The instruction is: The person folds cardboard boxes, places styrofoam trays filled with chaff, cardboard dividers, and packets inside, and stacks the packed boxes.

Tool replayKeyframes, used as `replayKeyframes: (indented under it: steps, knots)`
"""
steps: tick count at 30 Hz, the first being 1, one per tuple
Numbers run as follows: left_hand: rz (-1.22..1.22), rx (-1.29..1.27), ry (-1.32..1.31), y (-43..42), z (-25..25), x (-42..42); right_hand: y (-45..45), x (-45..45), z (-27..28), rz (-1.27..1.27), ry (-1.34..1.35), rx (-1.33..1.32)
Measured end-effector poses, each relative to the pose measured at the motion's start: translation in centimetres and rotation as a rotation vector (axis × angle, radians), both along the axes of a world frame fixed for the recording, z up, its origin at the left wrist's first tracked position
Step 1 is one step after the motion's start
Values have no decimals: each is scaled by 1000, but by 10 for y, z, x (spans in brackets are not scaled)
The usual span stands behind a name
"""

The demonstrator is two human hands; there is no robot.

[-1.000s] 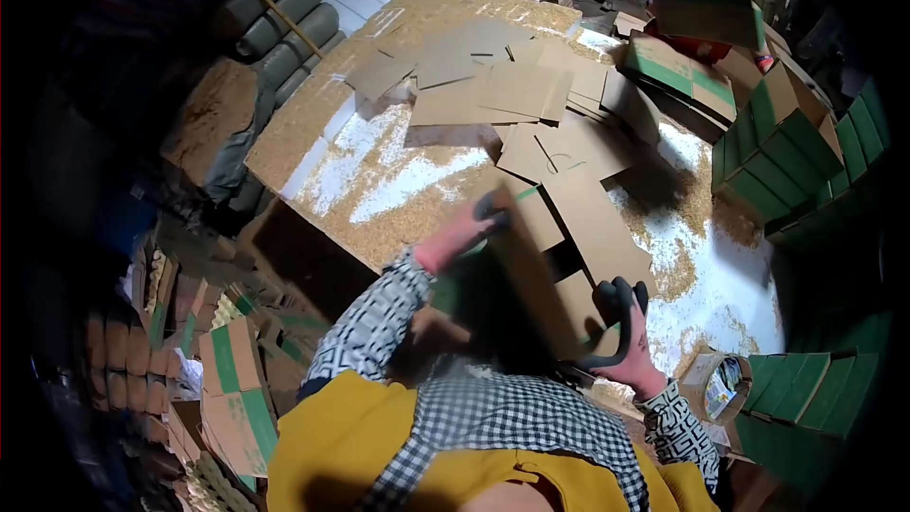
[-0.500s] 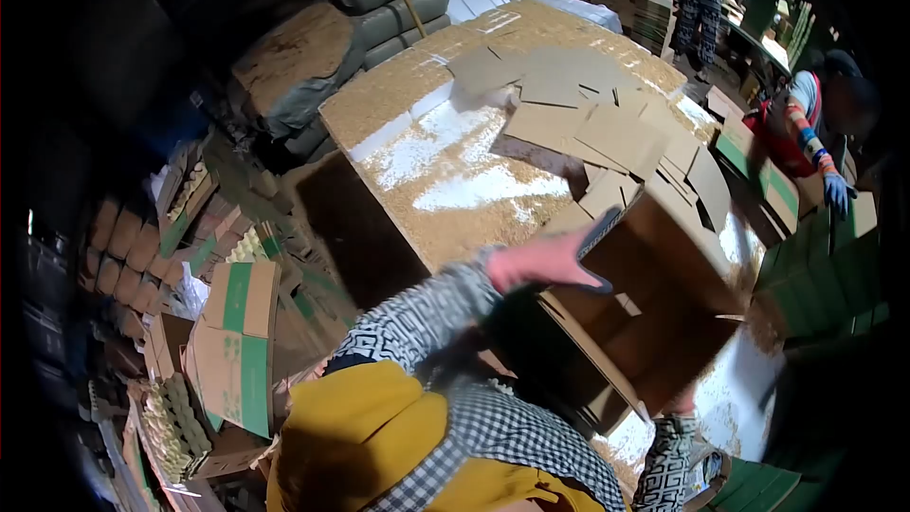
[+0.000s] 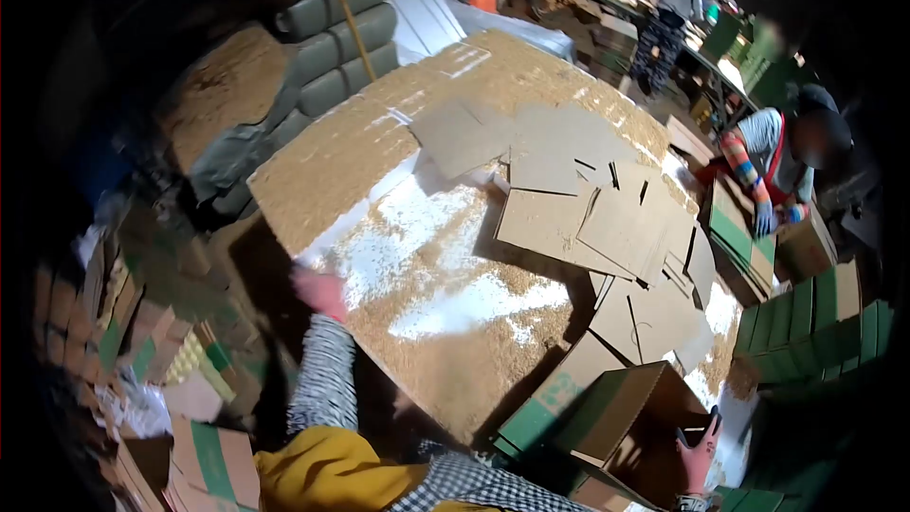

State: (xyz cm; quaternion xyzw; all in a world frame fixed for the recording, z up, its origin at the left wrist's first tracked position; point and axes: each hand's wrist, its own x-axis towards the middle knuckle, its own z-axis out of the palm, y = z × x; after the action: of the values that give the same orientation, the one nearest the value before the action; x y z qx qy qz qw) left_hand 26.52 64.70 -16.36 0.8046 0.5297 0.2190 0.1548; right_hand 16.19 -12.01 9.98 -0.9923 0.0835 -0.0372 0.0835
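My left hand (image 3: 320, 294), in a pink glove, is over the left edge of a broad bed of tan, sawdust-like material (image 3: 322, 171). Motion smears its fingers, and nothing shows clearly in them. At lower right, my right hand (image 3: 699, 450), in a pink glove with dark fingertips, grips the right edge of an open cardboard box (image 3: 616, 408). The box has a green band and lies tilted, its opening facing right. Loose cardboard sheets (image 3: 635, 228) overlap across the bed beyond it. White patches (image 3: 417, 228) show through the tan material.
Green-banded boxes (image 3: 806, 318) stand at right, beside a co-worker (image 3: 768, 161) bent over cartons. Another person (image 3: 668, 24) stands at the far table. Wrapped bales (image 3: 351, 38) are stacked behind left. Flattened cartons (image 3: 213, 460) and egg trays (image 3: 190, 356) crowd the left side.
My left hand has left the box and swung left to the bed's edge. The box sits lower in view, still with my right hand. The view has shifted, and the co-worker leans over cartons.
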Motion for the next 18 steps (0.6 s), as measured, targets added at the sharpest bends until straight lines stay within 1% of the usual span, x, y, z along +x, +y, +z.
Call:
replayKeyframes:
  steps: [2,3,4,6,7,8,10,11,12,13,14,16,17,18]
  knots:
    - [405,-63,165,100,20,-13,-21,-7,-20,-80,13,-48]
    - [336,-207,-26,138,-1,-15,-18,-7,-19,-74,18,-42]
    - [210,-366,-188,129,25,-3,-13,-2,-12,-62,23,-37]
    - [-70,-500,-727,135,25,32,-14,-2,-12,-53,38,-30]
    - [-151,-354,-635,126,23,54,-18,-3,-17,-80,25,-39]
    - [-149,-296,-652,101,33,67,-22,-6,-21,-111,9,-53]
    - [-4,-259,-738,55,68,71,-13,-1,-14,-115,31,-27]
    - [99,-212,-718,43,84,66,1,7,0,-72,33,44]
    - [200,-161,-629,35,101,61,4,5,2,-86,33,20]
    - [297,34,-398,25,113,51,1,4,4,-54,9,36]
    - [312,43,-181,35,106,39,1,-1,2,-24,-12,60]
    - [349,-154,-30,71,76,24,5,-5,3,-49,-2,80]
    - [140,-319,-294,93,43,24,5,-5,6,-63,-8,86]
    - [-49,-561,-607,115,12,24,5,-8,6,-80,-22,58]
